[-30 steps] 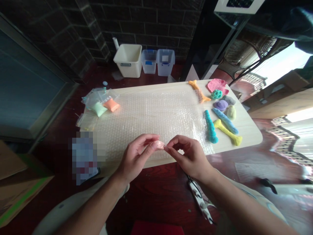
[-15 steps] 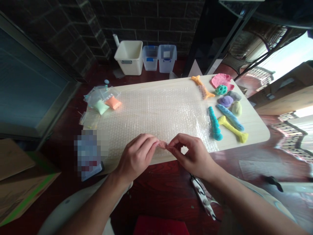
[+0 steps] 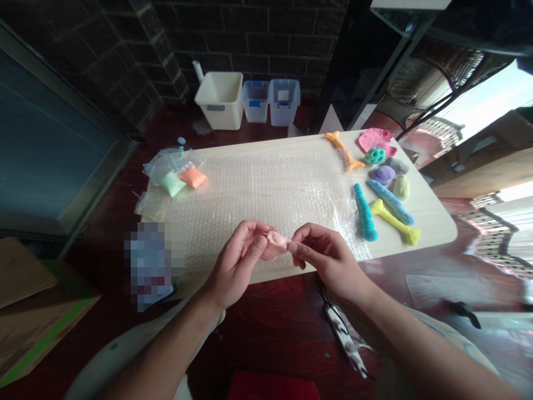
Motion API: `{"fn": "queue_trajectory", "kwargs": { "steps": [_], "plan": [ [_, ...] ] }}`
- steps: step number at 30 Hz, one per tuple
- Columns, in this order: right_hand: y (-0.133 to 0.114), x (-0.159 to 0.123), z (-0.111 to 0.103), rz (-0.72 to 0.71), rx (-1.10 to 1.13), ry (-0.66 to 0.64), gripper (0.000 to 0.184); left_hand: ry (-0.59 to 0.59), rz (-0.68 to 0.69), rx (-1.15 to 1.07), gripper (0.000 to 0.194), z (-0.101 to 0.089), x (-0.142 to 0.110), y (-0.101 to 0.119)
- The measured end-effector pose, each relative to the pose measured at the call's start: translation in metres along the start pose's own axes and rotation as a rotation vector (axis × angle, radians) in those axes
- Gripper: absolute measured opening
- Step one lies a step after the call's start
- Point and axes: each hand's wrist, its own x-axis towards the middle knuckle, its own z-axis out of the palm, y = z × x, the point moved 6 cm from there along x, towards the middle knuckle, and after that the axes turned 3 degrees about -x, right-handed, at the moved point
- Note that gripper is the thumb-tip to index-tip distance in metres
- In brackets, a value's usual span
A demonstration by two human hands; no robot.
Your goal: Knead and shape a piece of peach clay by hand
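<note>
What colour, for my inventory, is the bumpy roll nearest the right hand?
The bumpy roll is teal, clearest in the head view.

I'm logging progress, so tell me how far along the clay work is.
Looks done: the shaped pieces at the table's right end, including the yellow bone shape and teal ridged strip. In hand: a pale pink packet, held by the left hand and pinched by the right hand. Probably left: the green packet and orange packet, both plump.

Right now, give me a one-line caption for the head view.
Two hands, left and right, hold a small pink piece over bubble wrap.
</note>
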Motion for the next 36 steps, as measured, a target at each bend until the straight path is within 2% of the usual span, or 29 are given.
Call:
{"fn": "queue_trajectory", "kwargs": {
  "steps": [4,7,10,13,19,22,26,32,36],
  "plan": [
    [-0.003,0.001,-0.002,0.003,0.001,-0.001,0.036,-0.089,-0.080,-0.050,0.037,0.004,0.001,-0.007],
    [-0.008,-0.002,-0.005,-0.013,-0.230,-0.017,0.037,-0.138,-0.101,0.006,0.035,0.005,0.001,-0.010],
    [-0.016,-0.004,-0.004,-0.091,-0.498,-0.066,0.035,-0.150,-0.084,0.036,0.032,0.006,0.001,-0.011],
    [-0.019,-0.006,-0.001,-0.155,-0.603,-0.121,0.037,-0.146,-0.075,0.039,0.030,0.006,0.000,-0.012],
    [-0.008,-0.006,0.005,-0.106,-0.378,-0.169,0.039,-0.123,-0.124,-0.071,0.042,0.005,-0.002,-0.009],
    [-0.006,-0.007,0.004,-0.128,-0.278,-0.120,0.039,-0.090,-0.174,-0.318,0.046,0.005,-0.003,-0.007],
    [-0.008,-0.005,-0.001,-0.171,-0.245,-0.017,0.040,-0.012,-0.201,-0.613,0.035,0.003,-0.001,-0.008],
    [-0.005,-0.001,-0.008,-0.075,-0.168,0.061,0.040,0.024,-0.182,-0.601,0.029,0.001,0.000,-0.007],
    [0.002,-0.001,-0.005,0.034,-0.042,-0.032,0.039,0.010,-0.117,-0.470,0.033,-0.003,0.001,-0.007]
  ]
}}
